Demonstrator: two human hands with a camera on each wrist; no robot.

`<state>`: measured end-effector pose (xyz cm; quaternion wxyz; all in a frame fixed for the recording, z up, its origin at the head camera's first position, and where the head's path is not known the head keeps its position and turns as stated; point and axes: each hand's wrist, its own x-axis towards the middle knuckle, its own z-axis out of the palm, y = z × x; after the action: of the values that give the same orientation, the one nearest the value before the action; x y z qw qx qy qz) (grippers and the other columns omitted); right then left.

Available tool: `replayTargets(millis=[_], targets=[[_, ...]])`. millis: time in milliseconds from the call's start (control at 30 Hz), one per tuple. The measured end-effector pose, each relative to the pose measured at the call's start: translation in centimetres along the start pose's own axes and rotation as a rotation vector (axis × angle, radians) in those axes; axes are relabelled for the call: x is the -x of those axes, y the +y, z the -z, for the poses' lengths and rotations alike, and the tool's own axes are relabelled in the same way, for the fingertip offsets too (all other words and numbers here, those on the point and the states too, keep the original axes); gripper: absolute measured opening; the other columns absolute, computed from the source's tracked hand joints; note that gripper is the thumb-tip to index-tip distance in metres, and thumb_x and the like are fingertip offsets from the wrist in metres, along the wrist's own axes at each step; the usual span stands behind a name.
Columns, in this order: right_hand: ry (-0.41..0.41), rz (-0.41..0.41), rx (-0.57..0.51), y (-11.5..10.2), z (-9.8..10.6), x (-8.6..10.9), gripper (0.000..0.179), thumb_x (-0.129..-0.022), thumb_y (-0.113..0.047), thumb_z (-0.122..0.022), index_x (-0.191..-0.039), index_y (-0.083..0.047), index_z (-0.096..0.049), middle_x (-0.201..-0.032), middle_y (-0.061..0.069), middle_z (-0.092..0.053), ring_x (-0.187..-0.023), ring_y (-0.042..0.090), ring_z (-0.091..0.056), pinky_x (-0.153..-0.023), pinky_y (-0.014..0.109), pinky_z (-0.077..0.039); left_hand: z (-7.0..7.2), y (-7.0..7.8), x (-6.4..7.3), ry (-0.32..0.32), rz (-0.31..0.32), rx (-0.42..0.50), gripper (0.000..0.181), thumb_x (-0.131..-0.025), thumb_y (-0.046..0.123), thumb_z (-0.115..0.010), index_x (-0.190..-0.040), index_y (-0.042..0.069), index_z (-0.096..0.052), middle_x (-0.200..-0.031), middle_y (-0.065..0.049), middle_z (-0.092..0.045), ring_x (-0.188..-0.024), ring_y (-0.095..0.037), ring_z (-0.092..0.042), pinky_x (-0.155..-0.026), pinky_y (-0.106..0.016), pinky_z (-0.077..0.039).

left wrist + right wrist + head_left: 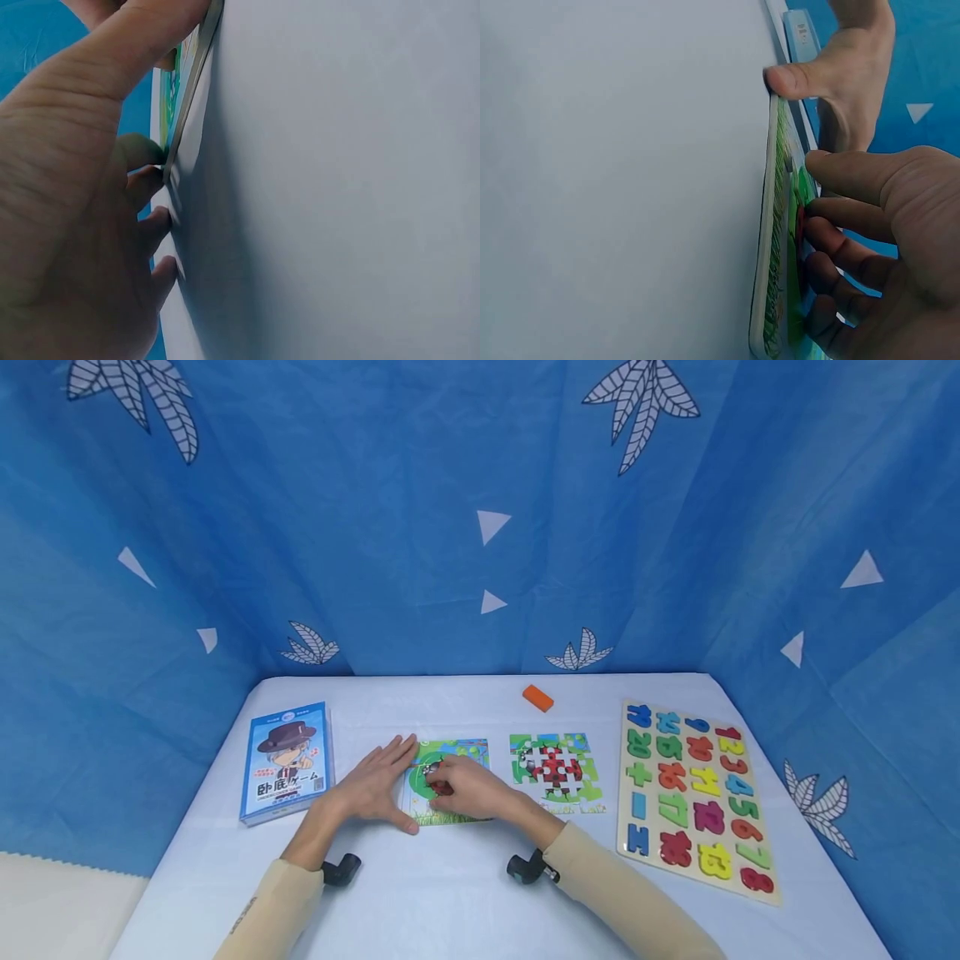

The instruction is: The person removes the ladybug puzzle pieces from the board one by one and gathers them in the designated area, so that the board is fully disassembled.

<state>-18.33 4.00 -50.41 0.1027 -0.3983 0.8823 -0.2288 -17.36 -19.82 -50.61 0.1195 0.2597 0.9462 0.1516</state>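
Observation:
A flat puzzle board [468,752] with a green picture and a red ladybug lies on the white table between the hands. My left hand [375,783] has its fingers and thumb spread along the board's left edge, the thumb near the lower corner. The right hand [471,787] reaches over the board from the right, its fingertips touching the picture. In the right wrist view, a gap shows between the right thumb [847,176] and the other fingers; a red patch [801,221] lies by the fingertips. Loose ladybug puzzle pieces [555,768] lie spread beside the board, on the right.
A blue boxed game [287,760] lies at the left. On the right is a wooden number board [693,802] with colourful numerals. Behind the puzzle pieces lies an orange block [537,697]. A blue patterned curtain [420,527] hangs behind and beside the white table [435,893].

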Motion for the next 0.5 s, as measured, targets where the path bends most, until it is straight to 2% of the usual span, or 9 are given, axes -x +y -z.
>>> replayTargets(millis=[233, 500], targets=[[0.013, -0.024, -0.013, -0.23, -0.29, -0.16, 0.038, -0.092, -0.033, -0.074, -0.126, -0.015, -0.072, -0.101, -0.008, -0.063, -0.084, 0.003, -0.051, -0.07, 0.017, -0.044, 0.05, 0.13, 0.03, -0.009, -0.009, -0.005, 0.141, -0.058, 0.082, -0.077, -0.16, 0.003, -0.019, -0.168, -0.015, -0.011, -0.155, -0.038, -0.008, -0.123, -0.057, -0.014], [0.025, -0.045, -0.01, -0.49, -0.55, -0.44, 0.035, -0.094, -0.034, -0.072, -0.124, -0.016, -0.072, -0.09, -0.011, -0.058, -0.081, 0.004, -0.049, -0.069, 0.018, -0.042, 0.15, 0.11, 0.03, -0.006, -0.017, -0.009, 0.14, -0.06, 0.08, -0.078, -0.16, 0.002, -0.02, -0.168, -0.015, -0.011, -0.154, -0.038, -0.008, -0.123, -0.057, -0.015]])
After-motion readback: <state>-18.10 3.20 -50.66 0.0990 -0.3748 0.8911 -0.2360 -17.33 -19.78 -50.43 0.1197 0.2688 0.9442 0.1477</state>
